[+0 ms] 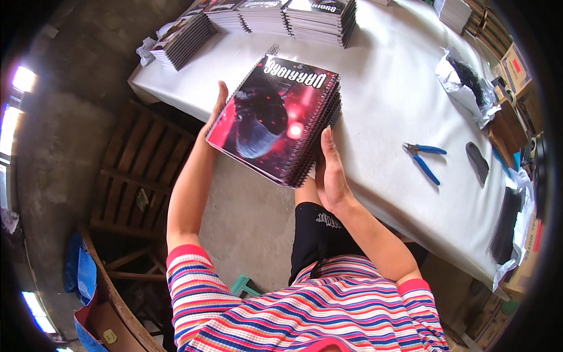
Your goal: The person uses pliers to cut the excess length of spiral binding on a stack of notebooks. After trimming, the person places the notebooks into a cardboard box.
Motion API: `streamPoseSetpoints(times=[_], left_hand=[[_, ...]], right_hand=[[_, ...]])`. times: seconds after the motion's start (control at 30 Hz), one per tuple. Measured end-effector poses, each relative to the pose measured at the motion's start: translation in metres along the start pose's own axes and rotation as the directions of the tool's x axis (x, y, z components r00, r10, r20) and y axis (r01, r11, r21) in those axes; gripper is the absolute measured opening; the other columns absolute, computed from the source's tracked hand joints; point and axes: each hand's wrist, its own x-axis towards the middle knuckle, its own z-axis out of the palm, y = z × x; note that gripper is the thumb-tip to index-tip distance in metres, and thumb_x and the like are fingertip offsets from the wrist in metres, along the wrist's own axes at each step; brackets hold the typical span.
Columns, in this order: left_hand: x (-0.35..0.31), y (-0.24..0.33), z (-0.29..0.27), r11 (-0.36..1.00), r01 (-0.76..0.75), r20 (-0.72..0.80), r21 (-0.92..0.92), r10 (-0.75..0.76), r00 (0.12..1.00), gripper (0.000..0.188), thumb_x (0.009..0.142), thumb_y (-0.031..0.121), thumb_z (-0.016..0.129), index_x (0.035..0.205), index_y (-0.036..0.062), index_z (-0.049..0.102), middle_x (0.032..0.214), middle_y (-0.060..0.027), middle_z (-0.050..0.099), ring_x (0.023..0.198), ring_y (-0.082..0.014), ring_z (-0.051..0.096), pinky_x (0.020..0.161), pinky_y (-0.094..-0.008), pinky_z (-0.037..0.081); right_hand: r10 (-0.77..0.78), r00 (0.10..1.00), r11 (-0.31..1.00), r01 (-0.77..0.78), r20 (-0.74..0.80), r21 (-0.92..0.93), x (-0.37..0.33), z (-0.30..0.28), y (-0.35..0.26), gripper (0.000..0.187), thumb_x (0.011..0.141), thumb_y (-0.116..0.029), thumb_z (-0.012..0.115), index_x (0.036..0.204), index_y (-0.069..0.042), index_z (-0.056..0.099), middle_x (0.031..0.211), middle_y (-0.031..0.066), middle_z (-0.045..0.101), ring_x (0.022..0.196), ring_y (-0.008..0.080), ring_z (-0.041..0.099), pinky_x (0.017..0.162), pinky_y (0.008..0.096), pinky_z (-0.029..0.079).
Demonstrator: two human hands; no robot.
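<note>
Between my two hands is a stack of spiral-bound notebooks [267, 120], tilted, with a dark figure on a red and black cover. Black coils run along the stack's right side, and one loose coil end sticks out at the top left corner. My left hand [219, 108] grips the left edge; its thumb shows, and the other fingers are hidden behind the stack. At the lower right, my right hand [332, 176] presses against the coiled side with its thumb upright. The stack is held over the near edge of the white-covered table [375, 105].
More notebook piles [319, 20] stand at the table's far side. Blue-handled pliers [423, 161] and a dark flat object [478, 163] lie to the right. Black coils [467, 76] sit in crumpled paper near cardboard boxes [516, 67]. A wooden slatted bench [138, 170] stands at left.
</note>
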Motion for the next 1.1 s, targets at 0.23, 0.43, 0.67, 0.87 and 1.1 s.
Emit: streamPoseSetpoints(times=[0.23,0.43,0.67,0.87,1.1], left_hand=[[-0.032,-0.055,0.061,0.939,-0.32,-0.279,-0.123,0.276,0.92,0.065,0.089,0.06,0.036,0.121,0.0046,0.05,0.116,-0.0148,0.056,0.102,-0.0239,0.057,0.088,-0.0372,0.048],[0.003,-0.115,0.12,0.747,-0.664,-0.827,0.01,0.379,0.415,0.049,0.084,0.057,0.051,0.096,0.0101,0.047,0.071,0.0005,0.052,0.051,-0.0109,0.052,0.049,-0.0244,0.047],[-0.032,-0.141,0.106,0.734,-0.664,-0.819,-0.143,0.289,0.496,0.12,0.069,0.08,0.043,0.142,0.0061,-0.016,0.15,-0.0114,-0.016,0.138,-0.027,-0.017,0.109,-0.0542,0.001],[-0.004,-0.13,0.147,0.661,-0.706,-0.758,-0.256,0.316,0.571,0.082,0.079,0.072,0.04,0.127,0.0062,0.035,0.12,-0.0121,0.045,0.112,-0.0231,0.044,0.095,-0.0406,0.035],[0.028,-0.204,0.18,0.634,-0.773,-0.816,0.028,0.461,0.348,0.082,0.087,0.055,0.047,0.144,0.0071,0.011,0.148,-0.0043,0.017,0.135,-0.0182,0.016,0.111,-0.0335,0.009]], right_hand=[[0.196,0.972,0.979,-0.2,0.128,0.021,0.063,-0.026,-0.048,0.051,0.089,-0.048,0.05,0.119,-0.007,0.051,0.108,0.0072,0.061,0.09,0.0158,0.061,0.085,0.0296,0.049],[0.474,0.821,0.875,-0.4,0.319,-0.271,0.164,-0.067,-0.077,0.039,0.087,-0.036,0.053,0.11,-0.006,0.058,0.099,0.012,0.064,0.087,0.0211,0.063,0.078,0.033,0.052],[0.537,0.792,0.84,-0.47,0.291,-0.271,0.161,-0.074,-0.097,0.057,0.092,-0.049,0.043,0.12,0.0,0.053,0.114,0.0113,0.061,0.098,0.0188,0.06,0.087,0.0338,0.048],[0.425,0.847,0.9,-0.359,0.318,-0.246,0.151,-0.084,-0.091,0.045,0.091,-0.04,0.047,0.113,-0.002,0.056,0.107,0.0095,0.063,0.092,0.0179,0.061,0.083,0.0326,0.049],[0.539,0.795,0.819,-0.419,0.278,-0.392,0.189,-0.093,-0.108,0.039,0.087,-0.038,0.05,0.095,-0.003,0.064,0.093,0.0083,0.067,0.077,0.016,0.063,0.072,0.0305,0.052]])
